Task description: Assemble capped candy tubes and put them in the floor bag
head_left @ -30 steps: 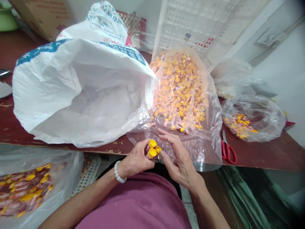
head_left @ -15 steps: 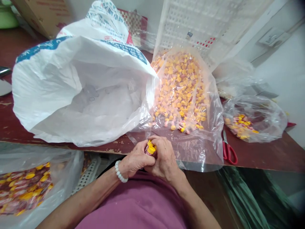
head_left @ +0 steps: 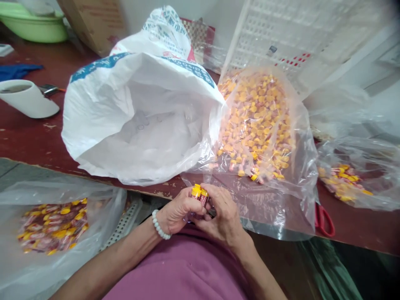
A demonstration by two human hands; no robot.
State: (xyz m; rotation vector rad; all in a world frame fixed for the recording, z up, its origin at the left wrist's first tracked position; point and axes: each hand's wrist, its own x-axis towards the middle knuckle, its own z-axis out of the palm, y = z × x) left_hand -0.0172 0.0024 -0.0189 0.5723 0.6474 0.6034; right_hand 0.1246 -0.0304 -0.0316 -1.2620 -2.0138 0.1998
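Observation:
My left hand (head_left: 176, 213), with a white bead bracelet at the wrist, is closed around a small bundle of yellow-capped tubes (head_left: 199, 196) at the table's front edge. My right hand (head_left: 222, 212) wraps round the same bundle from the right, fingers curled over it. Just beyond them lies a clear plastic bag (head_left: 259, 121) full of many more yellow-capped tubes. A big white sack (head_left: 137, 121) lies open to the left of it, with clear pieces inside.
A clear bag (head_left: 50, 225) of filled tubes hangs below the table at left. Another small bag (head_left: 346, 181) and red-handled scissors (head_left: 325, 218) lie at right. A white cup (head_left: 26, 98), green basin (head_left: 34, 25), cardboard box (head_left: 90, 21) and white plastic crate (head_left: 281, 37) stand behind.
My right hand went from open fingers beside the tubes to closed around them. The view has shifted left, so everything now sits further right in frame.

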